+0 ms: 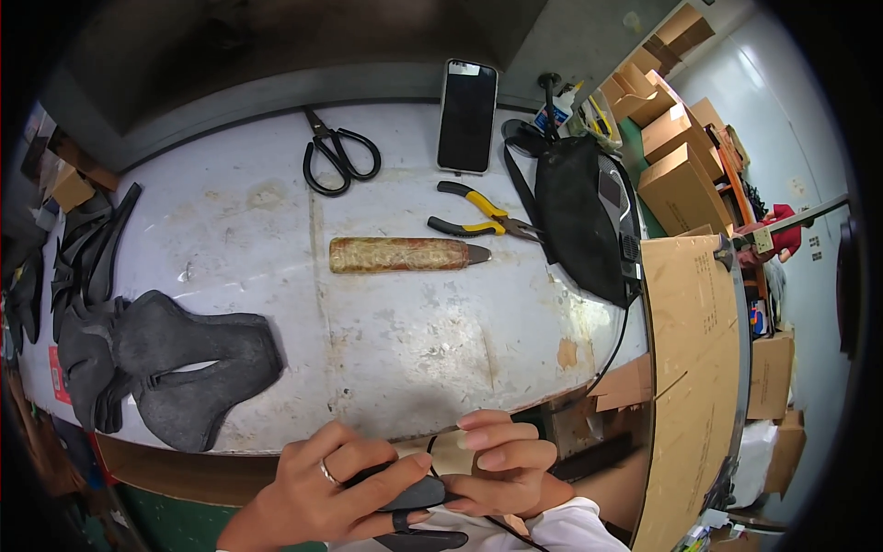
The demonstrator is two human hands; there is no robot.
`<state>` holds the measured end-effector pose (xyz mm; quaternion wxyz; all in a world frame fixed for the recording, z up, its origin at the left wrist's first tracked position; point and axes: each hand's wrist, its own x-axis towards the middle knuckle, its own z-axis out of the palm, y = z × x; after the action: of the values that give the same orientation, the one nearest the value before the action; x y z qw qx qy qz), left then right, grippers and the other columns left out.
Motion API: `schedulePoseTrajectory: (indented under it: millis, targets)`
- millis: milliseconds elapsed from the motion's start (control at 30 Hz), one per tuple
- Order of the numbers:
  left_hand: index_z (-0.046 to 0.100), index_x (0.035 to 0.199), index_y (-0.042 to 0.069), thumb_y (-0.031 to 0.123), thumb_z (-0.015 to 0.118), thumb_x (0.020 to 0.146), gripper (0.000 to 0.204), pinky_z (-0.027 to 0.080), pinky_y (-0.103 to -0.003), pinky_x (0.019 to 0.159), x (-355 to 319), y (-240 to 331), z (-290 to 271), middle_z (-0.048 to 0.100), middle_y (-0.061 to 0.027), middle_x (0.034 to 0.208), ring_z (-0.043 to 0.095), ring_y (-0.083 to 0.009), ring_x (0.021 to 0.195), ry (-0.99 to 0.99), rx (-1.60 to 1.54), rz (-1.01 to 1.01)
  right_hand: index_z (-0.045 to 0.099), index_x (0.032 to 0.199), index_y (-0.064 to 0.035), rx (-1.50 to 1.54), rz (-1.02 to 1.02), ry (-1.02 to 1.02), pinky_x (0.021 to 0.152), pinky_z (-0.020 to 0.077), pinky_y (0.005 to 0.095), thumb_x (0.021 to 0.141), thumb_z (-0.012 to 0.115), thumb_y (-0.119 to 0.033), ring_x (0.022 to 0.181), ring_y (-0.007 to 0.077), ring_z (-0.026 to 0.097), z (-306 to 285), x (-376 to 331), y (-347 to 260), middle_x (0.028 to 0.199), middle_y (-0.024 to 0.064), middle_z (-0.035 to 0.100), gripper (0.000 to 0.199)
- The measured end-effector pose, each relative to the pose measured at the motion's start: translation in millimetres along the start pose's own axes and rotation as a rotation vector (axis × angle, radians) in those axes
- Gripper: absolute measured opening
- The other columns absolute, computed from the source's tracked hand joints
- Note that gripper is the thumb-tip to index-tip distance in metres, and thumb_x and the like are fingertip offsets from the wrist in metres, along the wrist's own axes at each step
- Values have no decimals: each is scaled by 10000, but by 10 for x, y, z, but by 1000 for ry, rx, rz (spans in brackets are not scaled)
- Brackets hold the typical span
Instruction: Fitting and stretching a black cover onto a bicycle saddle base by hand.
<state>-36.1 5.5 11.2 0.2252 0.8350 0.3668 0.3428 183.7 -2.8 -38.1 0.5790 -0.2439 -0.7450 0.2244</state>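
At the table's front edge my left hand (317, 483), with a ring on one finger, is closed round a dark grey rubber-like piece (414, 495). My right hand (506, 465) has curled fingers and pinches the piece's pointed end near the thumb. A thin black cord runs by the fingers and down past my lap. Below the left hand another dark curved part (432, 539) shows, partly hidden. Ahead on the table lies a short blade with a tape-wrapped handle (400, 255). Yellow-and-black pliers (486, 213) lie beyond it, and black-handled scissors (340, 161) farther left.
Flat dark grey cut pieces (198, 363) are stacked at the left, with curved strips (97, 239) behind. A phone (467, 118) leans at the back. A black fabric pouch (579, 216) sits at the right, beside a large cardboard sheet (690, 368). Several boxes (685, 189) stand beyond.
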Motion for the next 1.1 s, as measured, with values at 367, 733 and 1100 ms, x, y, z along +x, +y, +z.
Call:
schedulePoseTrajectory:
  millis: [367,733,1100]
  targets:
    - [524,1313,-38,153,796,701,697,470,-363,687,36,131,72,576,-145,1058,535,-263,792,-95,-140,-106,503,1276,-26,340,418,38,1082,339,511,778,816,-313,1296,405,412,26,-39,128,1339,242,427,654]
    - [145,1526,-5,-93,727,738,984,437,-343,1008,-187,155,175,411,-189,1390,474,-241,1245,288,-718,-637,535,1086,35,447,545,361,870,449,363,921,645,-208,940,251,559,96,-194,96,1043,186,582,314]
    - [349,1383,30,483,878,607,1042,278,-448,1103,-172,95,301,350,-232,1386,370,-348,1301,335,12,-72,555,944,47,155,405,-42,592,493,339,932,560,-70,672,301,610,201,54,-213,867,198,618,117]
